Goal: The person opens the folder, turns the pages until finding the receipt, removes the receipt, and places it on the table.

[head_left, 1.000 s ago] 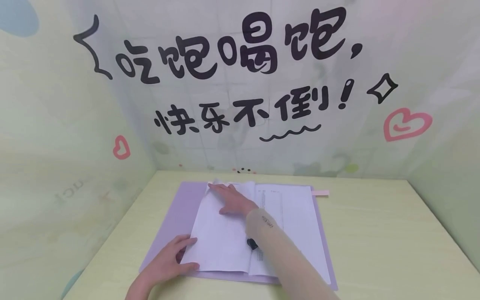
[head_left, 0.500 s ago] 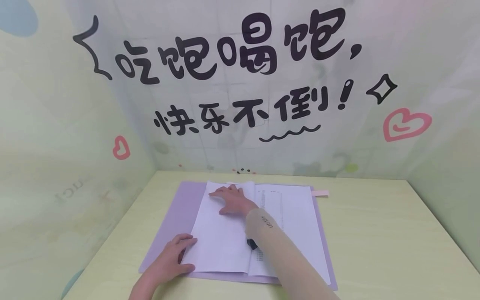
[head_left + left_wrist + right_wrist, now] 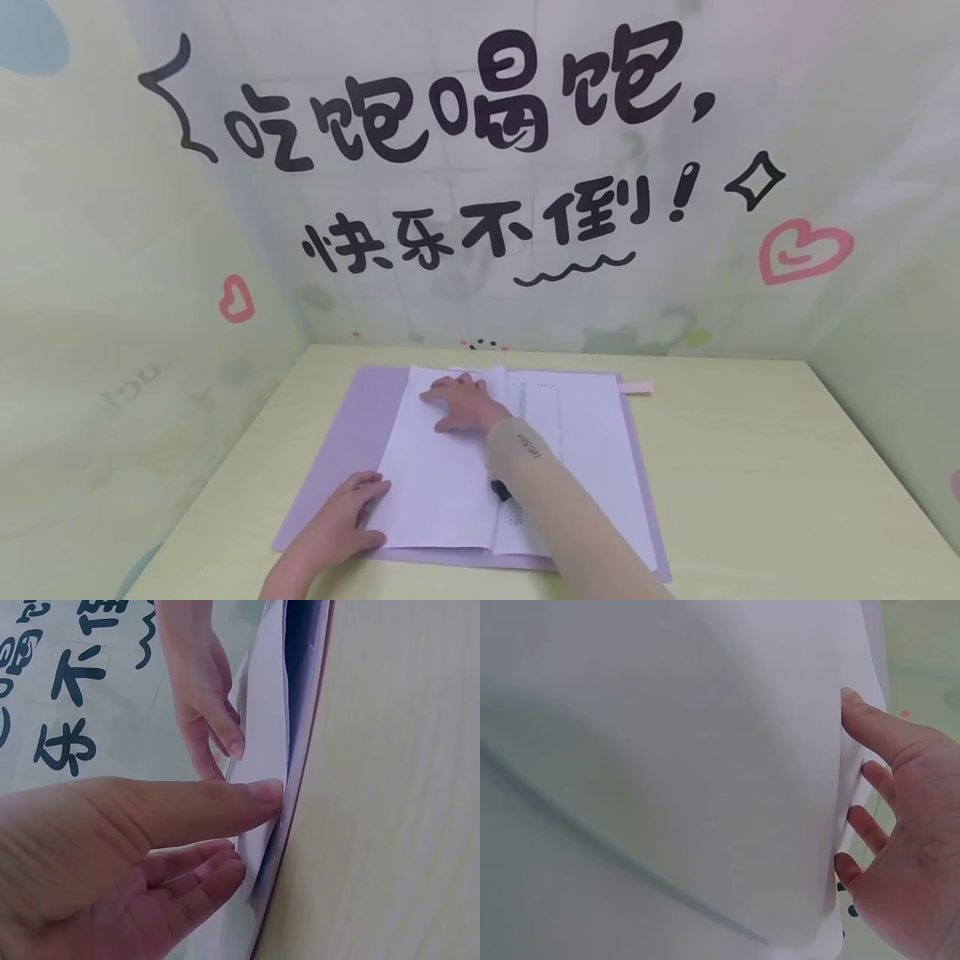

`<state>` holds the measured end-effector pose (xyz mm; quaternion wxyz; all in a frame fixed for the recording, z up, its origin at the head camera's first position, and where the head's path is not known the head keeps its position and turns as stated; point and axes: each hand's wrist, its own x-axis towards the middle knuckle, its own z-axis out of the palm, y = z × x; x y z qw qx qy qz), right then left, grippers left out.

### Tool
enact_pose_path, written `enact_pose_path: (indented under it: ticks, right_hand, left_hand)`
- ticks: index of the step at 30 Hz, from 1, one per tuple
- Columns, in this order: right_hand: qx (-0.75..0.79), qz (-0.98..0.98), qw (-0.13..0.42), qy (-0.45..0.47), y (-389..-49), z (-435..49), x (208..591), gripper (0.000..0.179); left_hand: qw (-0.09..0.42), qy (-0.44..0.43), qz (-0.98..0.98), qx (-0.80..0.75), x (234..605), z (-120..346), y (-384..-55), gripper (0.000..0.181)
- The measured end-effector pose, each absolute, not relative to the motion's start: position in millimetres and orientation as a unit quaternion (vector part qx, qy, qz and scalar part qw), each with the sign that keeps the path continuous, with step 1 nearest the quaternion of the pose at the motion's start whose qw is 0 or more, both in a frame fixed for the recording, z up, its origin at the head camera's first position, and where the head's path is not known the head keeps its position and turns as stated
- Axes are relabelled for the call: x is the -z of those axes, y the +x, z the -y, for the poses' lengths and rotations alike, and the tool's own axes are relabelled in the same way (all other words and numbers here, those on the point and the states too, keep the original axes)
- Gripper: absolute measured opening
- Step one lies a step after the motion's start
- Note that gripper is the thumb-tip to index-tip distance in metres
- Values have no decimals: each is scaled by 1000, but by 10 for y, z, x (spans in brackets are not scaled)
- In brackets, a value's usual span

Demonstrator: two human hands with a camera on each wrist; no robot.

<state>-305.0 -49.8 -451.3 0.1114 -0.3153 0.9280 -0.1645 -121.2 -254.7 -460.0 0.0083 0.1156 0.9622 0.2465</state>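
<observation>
A purple folder (image 3: 352, 433) lies spread on the table with white sheets in it. The turned-over white sheet (image 3: 438, 492) covers part of its left side, while a printed page (image 3: 603, 467) shows on the right. My left hand (image 3: 337, 521) touches the sheet's lower left edge; the thumb lies at the bottom corner, fingers slightly bent. Higher up, my right hand (image 3: 467, 404) rests on the sheet with spread fingers. In the right wrist view, its fingertips touch the paper (image 3: 705, 772). A black piece (image 3: 500, 490) shows at the middle, mostly hidden by the right sleeve.
A pink tab (image 3: 637, 387) sticks out past the folder's upper right edge. The pale wooden table (image 3: 757, 475) extends to the right. A printed cloth backdrop (image 3: 435, 308) stands behind and on both sides.
The sheet's upper left corner, raised earlier, now lies flat. My right fingers have drawn back slightly from that corner, and the left thumb has shifted a little left. The view has tilted slightly.
</observation>
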Motion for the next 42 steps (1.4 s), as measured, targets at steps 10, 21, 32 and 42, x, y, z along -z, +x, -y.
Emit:
enact_pose_path:
  ticks: [10, 21, 32, 42]
  right_hand:
    - [153, -931, 105, -316, -3094, 503, 4583, 59]
    - [237, -903, 75, -349, -3177, 285, 4464, 50]
    - [290, -894, 36, -340, -3195, -72, 4054, 48]
    - [322, -890, -1, -323, -3195, -503, 3921, 49]
  left_hand:
    - [16, 104, -961, -256, 4609, 2554, -1216, 68]
    - [13, 108, -963, -245, 4592, 2559, -1232, 68]
    - [16, 114, -963, -242, 4586, 2554, -1248, 69]
    - [12, 115, -964, -241, 4602, 2557, -1236, 68]
